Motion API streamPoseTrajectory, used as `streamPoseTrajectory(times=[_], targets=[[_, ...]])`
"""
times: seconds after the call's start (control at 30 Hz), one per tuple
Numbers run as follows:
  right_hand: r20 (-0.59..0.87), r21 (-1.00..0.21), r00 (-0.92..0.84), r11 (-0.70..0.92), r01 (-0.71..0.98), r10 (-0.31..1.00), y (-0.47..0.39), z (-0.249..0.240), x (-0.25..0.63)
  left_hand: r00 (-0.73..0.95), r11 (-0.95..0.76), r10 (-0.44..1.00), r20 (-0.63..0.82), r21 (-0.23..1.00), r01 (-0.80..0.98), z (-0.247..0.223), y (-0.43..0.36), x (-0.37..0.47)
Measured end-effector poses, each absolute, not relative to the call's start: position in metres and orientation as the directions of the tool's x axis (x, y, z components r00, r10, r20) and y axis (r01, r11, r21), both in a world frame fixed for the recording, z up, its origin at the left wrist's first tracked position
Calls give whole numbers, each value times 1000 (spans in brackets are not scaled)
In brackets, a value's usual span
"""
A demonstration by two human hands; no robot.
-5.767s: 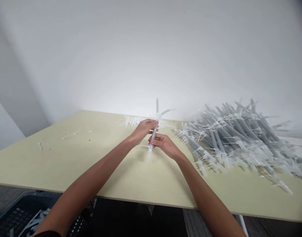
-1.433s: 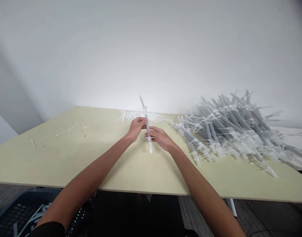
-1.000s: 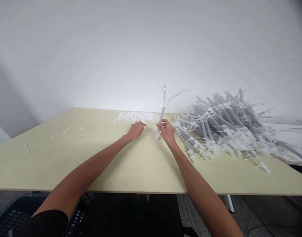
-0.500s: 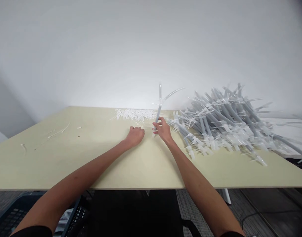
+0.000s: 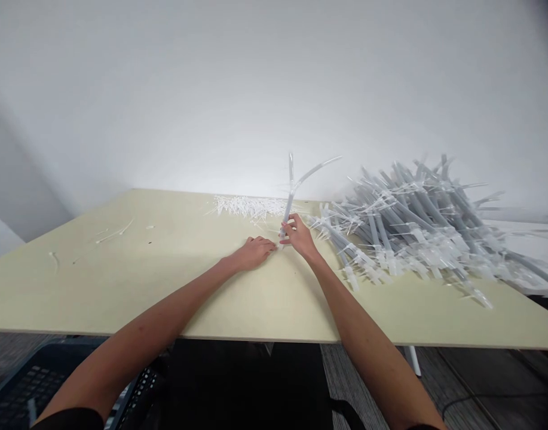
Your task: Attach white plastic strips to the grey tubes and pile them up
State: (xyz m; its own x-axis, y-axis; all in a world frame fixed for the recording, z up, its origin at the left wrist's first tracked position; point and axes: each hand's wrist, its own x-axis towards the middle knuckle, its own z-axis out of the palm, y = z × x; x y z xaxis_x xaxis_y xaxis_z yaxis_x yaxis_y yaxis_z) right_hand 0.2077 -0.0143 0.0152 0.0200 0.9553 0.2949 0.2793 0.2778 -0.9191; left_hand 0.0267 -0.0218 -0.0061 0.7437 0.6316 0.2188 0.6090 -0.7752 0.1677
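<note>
My right hand [image 5: 300, 236] is closed around the lower part of a branched tube [image 5: 288, 206]. The tube stands nearly upright, grey below, and splits at the top into two clear arms, one straight up and one curving right. Thin tie ends stick out at the fork. Beside the tube's foot, my left hand [image 5: 256, 252] lies low over the table with its fingers together, their tips reaching the bottom end. What those fingertips pinch is too small to make out. Behind the hands lies a heap of white cable ties [image 5: 249, 206].
A large pile of similar grey tubes [image 5: 403, 209] with clear ends covers the table's right side. Several loose ties [image 5: 116, 232] lie on the left of the pale yellow table [image 5: 134, 286]. Below the front edge stands a dark blue basket [image 5: 36, 370]. A white wall rises behind.
My left hand has moved right, to the foot of the tube. The right hand still holds the tube upright in nearly the same place. The view has shifted slightly.
</note>
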Motion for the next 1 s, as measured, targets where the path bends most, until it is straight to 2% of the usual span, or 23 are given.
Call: streamPoseTrajectory(times=[0.27, 0.47, 0.83, 1.0], targets=[[327, -908, -12, 318, 272, 945, -12, 12, 207, 703, -762, 634, 322, 106, 639, -11, -27, 35], [325, -891, -59, 327, 315, 944, -5, 5, 211, 700, -746, 655, 285, 96, 659, -17, -21, 35], [319, -898, 26, 294, 328, 947, -4, 6, 214, 665, -725, 676, 318, 126, 677, -10, -31, 37], [317, -901, 6, 300, 315, 948, -5, 6, 214, 674, -722, 675, 301, 79, 688, 2, -26, 25]])
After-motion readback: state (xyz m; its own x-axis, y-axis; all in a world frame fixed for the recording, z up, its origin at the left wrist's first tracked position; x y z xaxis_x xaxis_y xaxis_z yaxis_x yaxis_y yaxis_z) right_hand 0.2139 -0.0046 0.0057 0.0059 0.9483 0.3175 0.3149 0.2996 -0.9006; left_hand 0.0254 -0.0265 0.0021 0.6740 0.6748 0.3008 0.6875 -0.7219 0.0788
